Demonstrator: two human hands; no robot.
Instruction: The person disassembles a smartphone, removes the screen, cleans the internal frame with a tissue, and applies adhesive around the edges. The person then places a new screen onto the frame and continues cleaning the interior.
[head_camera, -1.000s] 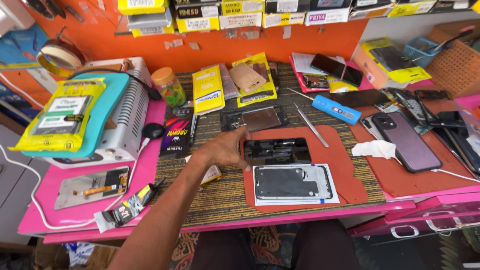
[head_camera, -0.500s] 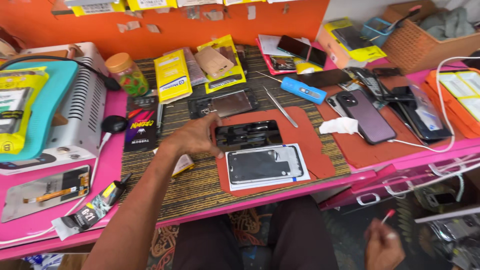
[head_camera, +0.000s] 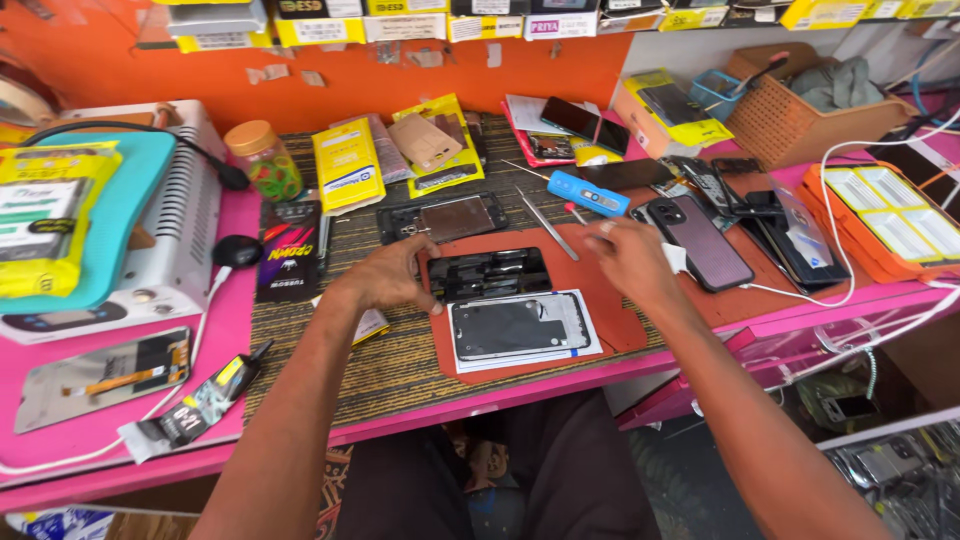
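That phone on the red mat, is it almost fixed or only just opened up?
Opened up: the phone body lies open with its insides showing, and its screen panel rests apart on white paper. The left hand touches the body's edge; the right hand is beside the tweezers. The two parts are not yet joined.

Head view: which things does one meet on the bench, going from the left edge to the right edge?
Teal-topped machine → jar with orange lid → left hand → opened phone on the red mat → right hand → dark phone lying face down → wicker basket.
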